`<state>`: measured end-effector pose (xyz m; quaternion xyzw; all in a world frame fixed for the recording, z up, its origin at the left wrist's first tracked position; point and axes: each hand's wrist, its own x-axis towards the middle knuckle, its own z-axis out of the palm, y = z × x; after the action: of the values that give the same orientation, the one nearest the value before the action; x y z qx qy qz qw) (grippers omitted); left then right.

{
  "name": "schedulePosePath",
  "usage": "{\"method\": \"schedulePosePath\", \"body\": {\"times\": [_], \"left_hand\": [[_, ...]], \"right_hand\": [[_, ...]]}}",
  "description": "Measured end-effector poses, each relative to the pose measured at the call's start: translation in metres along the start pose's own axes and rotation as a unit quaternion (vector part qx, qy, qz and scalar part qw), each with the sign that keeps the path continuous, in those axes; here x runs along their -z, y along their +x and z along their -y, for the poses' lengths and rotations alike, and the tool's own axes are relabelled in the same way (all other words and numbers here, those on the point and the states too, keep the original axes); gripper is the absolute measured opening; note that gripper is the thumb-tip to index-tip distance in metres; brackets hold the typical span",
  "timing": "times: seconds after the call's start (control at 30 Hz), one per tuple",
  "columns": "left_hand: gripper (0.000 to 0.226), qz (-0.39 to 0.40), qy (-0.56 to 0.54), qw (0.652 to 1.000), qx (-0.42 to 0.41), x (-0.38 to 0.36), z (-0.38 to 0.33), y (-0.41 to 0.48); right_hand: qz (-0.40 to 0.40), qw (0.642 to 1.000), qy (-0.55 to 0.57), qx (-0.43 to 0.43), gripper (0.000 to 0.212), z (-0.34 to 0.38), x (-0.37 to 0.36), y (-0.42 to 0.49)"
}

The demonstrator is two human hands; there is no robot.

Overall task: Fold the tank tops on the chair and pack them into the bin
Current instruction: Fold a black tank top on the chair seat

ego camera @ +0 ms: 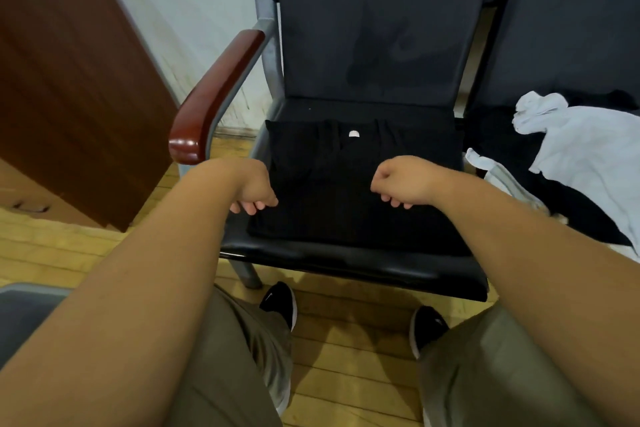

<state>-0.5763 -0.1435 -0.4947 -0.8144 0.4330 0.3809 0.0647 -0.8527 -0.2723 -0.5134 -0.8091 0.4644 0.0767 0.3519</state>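
Both forearms reach out; left hand and right hand, fingers curled, rest on the black tank top spread across the chair seat. Whether they grip cloth, I cannot tell. Uneven pulls could skew the fold.

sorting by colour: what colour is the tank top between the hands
The tank top is black; head view.

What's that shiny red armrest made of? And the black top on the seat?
Armrest: looks like varnished wood, reddish-brown with a glossy highlight at its rounded end, though it might be a coated imitation. Top: soft cloth, probably knit, matte with faint ribs and fold lines.
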Motion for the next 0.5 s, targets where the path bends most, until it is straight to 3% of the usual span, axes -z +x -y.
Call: {"method": "schedulePosePath", "body": {"times": [0.23,0.4,0.5], "left_hand": [[0.044,0.020,-0.107,0.993,0.054,0.013,0.032,0.011],[0.058,0.094,-0.150,0.981,0.078,0.009,0.046,0.020],[0.049,0.106,-0.166,0.978,0.072,0.009,0.052,0.026]], "right_hand": [[0.006,0.998,0.044,0.042,0.017,0.057,-0.019,0.037],[0.004,0.998,0.022,0.051,0.018,0.087,-0.032,0.073],[-0.028,0.998,-0.003,0.060,0.023,0.099,-0.033,0.091]]}}
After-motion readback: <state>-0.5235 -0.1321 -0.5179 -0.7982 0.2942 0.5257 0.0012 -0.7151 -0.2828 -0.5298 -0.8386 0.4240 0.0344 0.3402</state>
